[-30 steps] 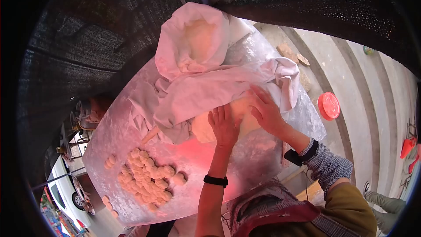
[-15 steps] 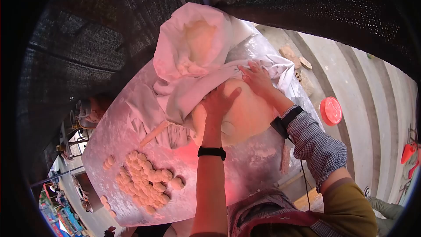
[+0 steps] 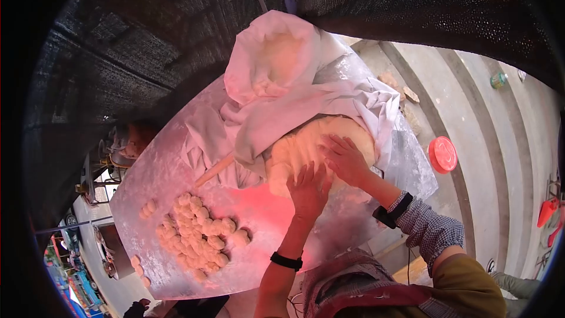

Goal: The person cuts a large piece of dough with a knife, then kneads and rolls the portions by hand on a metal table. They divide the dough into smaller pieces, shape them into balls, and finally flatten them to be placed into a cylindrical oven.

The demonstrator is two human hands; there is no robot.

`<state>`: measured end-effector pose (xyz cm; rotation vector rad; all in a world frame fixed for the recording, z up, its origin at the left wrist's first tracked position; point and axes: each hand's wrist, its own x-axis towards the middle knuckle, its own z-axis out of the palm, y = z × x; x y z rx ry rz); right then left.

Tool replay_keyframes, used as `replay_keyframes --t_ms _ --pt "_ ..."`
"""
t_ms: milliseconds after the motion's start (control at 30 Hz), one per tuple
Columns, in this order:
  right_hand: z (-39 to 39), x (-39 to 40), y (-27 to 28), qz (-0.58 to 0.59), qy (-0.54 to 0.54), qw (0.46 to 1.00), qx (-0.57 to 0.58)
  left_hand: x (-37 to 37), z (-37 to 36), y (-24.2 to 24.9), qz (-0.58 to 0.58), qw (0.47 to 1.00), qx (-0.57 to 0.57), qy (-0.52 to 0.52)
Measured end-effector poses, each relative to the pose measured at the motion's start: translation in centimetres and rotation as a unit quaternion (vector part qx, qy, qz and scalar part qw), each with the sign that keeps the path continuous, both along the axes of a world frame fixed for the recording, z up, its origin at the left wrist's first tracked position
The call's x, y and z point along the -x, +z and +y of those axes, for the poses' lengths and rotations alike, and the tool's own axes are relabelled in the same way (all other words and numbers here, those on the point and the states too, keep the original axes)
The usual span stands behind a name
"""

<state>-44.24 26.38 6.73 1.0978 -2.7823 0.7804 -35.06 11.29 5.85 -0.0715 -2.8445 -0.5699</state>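
Note:
A large slab of pale dough [image 3: 294, 148] lies on the table [image 3: 141, 182], its far edge tucked against a light cloth [image 3: 288, 112]. My left hand [image 3: 309, 193] rests on the dough's near edge with fingers stretched out and apart. On the dough's right half lies my right hand [image 3: 346, 161], flat, its fingers pointing up and to the left. Neither hand grips anything. Left of the dough, a wooden rolling pin [image 3: 214, 171] sticks out from beside the cloth. Many small dough balls [image 3: 191, 235] are heaped at the table's lower left.
Behind the cloth stands an open white sack [image 3: 238, 59] with flour [image 3: 279, 56] inside. A red round lid or tub [image 3: 442, 155] is on the ground to the right, near some stones [image 3: 411, 94]. Dark netting [image 3: 147, 35] hangs over the far side.
Both hands have drawn back toward me across the dough. More of its surface shows, now wrinkled, and the cloth no longer lies under my right fingertips. The view has shifted slightly.

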Motion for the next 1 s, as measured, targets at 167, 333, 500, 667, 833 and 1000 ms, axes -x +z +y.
replay_keyframes --t_ms 167,333,500,667,833,1000 --pt "6.1 -8.9 0.8 -0.063 -0.196 0.975 0.086 8.6 -5.4 -1.4 0.033 0.978 -0.18 0.102" --pt "10.6 -17.9 -1.4 -0.072 -0.413 0.906 -0.067 11.8 -4.1 -4.2 0.026 0.994 -0.02 0.104" --pt "12.2 -17.3 -4.4 -0.108 -0.382 0.917 -0.038 9.9 -4.5 -1.9 -0.094 0.992 0.01 0.083" --pt "17.1 -19.4 -1.3 -0.269 -0.485 0.8 0.227 0.0 -2.4 -2.2 0.037 0.999 -0.008 0.015" --pt "12.8 -22.7 7.2 -0.342 -0.421 0.718 0.436 0.4 -3.8 -0.2 -0.053 0.989 -0.125 0.066" --pt "5.5 -15.4 8.2 -0.215 -0.324 0.902 0.19 7.3 -7.7 -4.8 0.049 0.98 -0.189 0.037"
